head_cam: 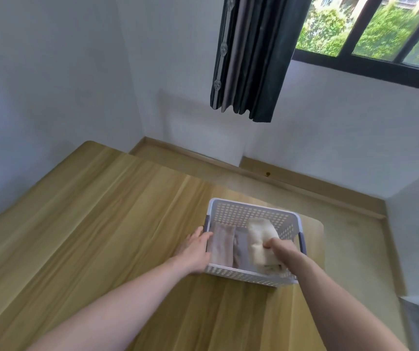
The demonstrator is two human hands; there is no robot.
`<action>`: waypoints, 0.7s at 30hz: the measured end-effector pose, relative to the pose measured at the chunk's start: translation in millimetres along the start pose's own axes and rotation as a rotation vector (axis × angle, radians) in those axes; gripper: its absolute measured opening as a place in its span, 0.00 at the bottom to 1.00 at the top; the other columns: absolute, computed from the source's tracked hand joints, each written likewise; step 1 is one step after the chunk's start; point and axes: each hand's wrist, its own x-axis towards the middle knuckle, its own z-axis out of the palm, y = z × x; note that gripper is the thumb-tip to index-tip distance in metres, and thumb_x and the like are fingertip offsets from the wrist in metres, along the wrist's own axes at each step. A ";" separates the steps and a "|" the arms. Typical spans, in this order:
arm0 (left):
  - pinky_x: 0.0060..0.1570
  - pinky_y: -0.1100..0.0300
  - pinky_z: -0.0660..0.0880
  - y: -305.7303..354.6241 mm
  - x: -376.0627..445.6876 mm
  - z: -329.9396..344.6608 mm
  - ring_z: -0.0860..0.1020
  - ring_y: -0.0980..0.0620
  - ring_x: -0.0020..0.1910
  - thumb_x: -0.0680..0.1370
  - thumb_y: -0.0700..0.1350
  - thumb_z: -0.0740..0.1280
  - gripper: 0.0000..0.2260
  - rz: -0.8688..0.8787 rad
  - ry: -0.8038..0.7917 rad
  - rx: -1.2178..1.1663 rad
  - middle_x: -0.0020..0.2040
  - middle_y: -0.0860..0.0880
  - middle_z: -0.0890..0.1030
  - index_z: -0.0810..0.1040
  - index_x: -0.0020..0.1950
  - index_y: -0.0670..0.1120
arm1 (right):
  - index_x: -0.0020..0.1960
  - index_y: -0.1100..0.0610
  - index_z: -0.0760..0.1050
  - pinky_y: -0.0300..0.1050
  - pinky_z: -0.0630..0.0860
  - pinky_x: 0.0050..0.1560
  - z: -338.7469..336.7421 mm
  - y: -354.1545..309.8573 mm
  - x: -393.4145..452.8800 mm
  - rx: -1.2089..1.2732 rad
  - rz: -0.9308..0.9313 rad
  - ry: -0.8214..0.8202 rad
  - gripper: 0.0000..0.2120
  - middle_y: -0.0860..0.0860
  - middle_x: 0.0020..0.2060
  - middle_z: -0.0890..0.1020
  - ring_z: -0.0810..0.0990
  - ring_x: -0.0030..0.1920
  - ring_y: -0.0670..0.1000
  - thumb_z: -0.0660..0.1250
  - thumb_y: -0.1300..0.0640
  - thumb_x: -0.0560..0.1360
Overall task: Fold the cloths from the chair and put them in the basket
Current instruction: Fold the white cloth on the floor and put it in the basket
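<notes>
Two hands work at the white perforated basket (251, 276), which stands on the wooden table (89, 224) near its right edge. Head view: the right hand (280, 249) pinches a folded cream cloth (260, 239) and holds it over the basket's right half; the left hand (197, 247), fingers straight and relaxed, rests against the basket's left wall, steadying it. Inside the basket, a folded pinkish cloth (221, 245) lies along the left side, with a greyish one (240, 252) just beside it. Judged well done, the step calls for lowering the cream cloth flat into the free right-hand space, folds kept together, released only once it rests on the basket floor. No chair is in view.
</notes>
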 end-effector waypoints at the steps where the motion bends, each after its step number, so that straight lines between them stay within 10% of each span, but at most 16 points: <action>1: 0.76 0.51 0.61 -2.6 0.2 2.3 0.61 0.42 0.79 0.81 0.45 0.61 0.28 0.006 -0.001 -0.013 0.83 0.45 0.53 0.59 0.81 0.50 | 0.65 0.67 0.73 0.49 0.80 0.43 3.9 -0.1 7.1 -0.019 0.019 -0.014 0.24 0.62 0.53 0.81 0.82 0.48 0.62 0.70 0.54 0.75; 13: 0.73 0.54 0.64 -14.5 4.0 16.0 0.63 0.45 0.78 0.82 0.43 0.58 0.27 0.045 0.052 -0.105 0.83 0.49 0.50 0.58 0.81 0.55 | 0.66 0.65 0.77 0.50 0.78 0.57 34.5 20.5 36.0 -0.501 0.011 -0.037 0.19 0.62 0.63 0.81 0.81 0.62 0.62 0.61 0.52 0.83; 21: 0.74 0.53 0.64 -9.8 -5.6 15.2 0.65 0.44 0.77 0.83 0.45 0.61 0.23 0.032 0.088 -0.140 0.83 0.49 0.52 0.64 0.79 0.53 | 0.72 0.62 0.66 0.55 0.79 0.61 28.1 21.2 14.1 -0.375 -0.105 0.142 0.28 0.61 0.64 0.78 0.79 0.63 0.63 0.68 0.50 0.77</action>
